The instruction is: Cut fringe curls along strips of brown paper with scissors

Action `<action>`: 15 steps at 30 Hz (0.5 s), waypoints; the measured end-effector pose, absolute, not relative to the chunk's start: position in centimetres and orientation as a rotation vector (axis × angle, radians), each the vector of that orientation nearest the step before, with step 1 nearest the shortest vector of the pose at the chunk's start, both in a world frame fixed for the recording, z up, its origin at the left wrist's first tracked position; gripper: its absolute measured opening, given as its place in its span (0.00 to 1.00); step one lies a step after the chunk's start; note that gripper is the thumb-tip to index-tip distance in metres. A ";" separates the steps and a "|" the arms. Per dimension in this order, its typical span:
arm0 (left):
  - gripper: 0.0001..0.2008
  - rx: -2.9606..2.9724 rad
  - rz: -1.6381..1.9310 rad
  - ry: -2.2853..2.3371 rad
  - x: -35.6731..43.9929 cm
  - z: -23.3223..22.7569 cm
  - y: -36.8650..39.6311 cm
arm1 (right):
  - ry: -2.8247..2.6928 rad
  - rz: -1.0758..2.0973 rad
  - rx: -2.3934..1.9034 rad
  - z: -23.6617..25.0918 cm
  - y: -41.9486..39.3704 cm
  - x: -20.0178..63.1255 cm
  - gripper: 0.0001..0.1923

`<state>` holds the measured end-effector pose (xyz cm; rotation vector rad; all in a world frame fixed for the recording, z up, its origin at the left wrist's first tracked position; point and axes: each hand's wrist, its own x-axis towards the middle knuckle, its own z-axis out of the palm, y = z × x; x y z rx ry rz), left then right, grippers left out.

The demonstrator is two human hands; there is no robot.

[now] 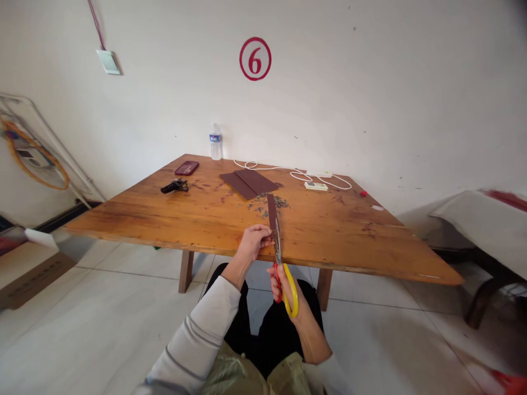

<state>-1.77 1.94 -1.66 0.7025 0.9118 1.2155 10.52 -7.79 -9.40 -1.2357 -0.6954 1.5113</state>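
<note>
Near the front edge of the wooden table, my left hand (256, 241) pinches a narrow dark-brown strip (272, 209) that points away from me. My right hand (290, 289) is closed around the scissors (291, 296), which have one yellow and one red handle loop. Their metal blades lie along the right side of the strip, close to my left fingertips. Whether the blades are cutting into it at this instant is too small to tell. Beyond the strip lies a scatter of small dark clippings (281, 202), next to flat dark-brown sheets (247, 183).
On the wooden table (206, 219) are a phone (186, 168), a black corded object (174, 186), a water bottle (215, 144), and a white power strip (318, 174) with its cable. A cardboard box (39, 274) sits on the floor at left. The wall rises behind the table.
</note>
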 end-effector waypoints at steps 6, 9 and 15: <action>0.13 0.694 1.225 0.906 -1.8 -1.5 1.8 | -0.691 1.554 -1.250 -9.3 -7.7 10.6 0.44; 0.13 0.691 1.231 0.912 -1.8 -1.3 1.8 | -0.688 1.565 -1.265 -9.1 -7.8 10.6 0.43; 0.14 0.679 1.231 0.930 -1.7 -1.2 1.8 | -0.674 1.568 -1.306 -8.9 -8.0 10.7 0.41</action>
